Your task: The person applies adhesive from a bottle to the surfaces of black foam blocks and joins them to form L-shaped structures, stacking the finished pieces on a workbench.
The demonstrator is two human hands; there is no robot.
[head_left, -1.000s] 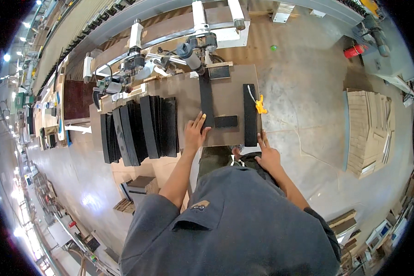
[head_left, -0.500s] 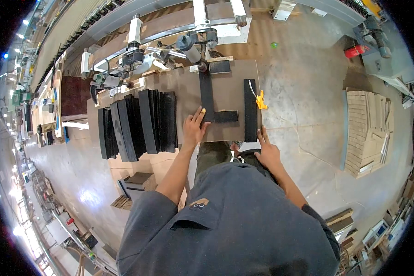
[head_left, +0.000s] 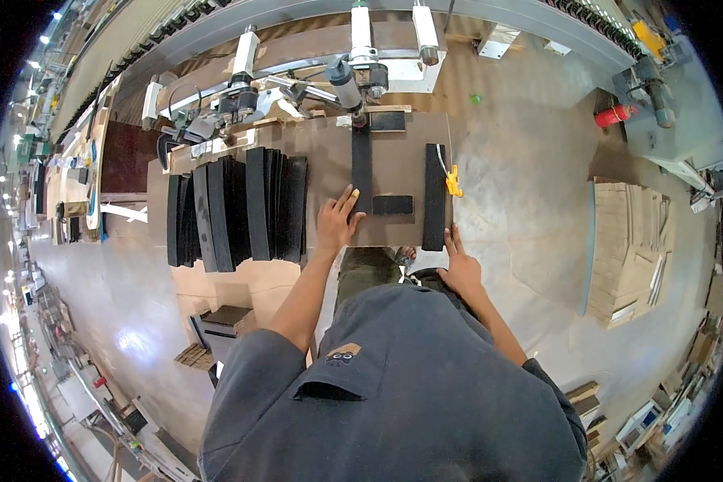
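Observation:
My left hand lies flat at the front of the brown board, fingertips against the near end of a long black strip. That strip runs away from me to beneath a grey cylindrical machine head. To its right is a short black block. My right hand rests at the board's near right corner, fingers stretched out. Its fingertips are beside the near end of another long black strip. A yellow clip-like piece with a white cord lies at that strip's right edge. Neither hand grips anything.
Several stacked black strips stand on the board's left part. Another dark block lies near the machine. A pallet-like stack of tan boards is on the floor at right, below a red fire extinguisher.
The whole view has shifted slightly with my head. Both hands keep their places beside the strips, and nothing has visibly been picked up or let go.

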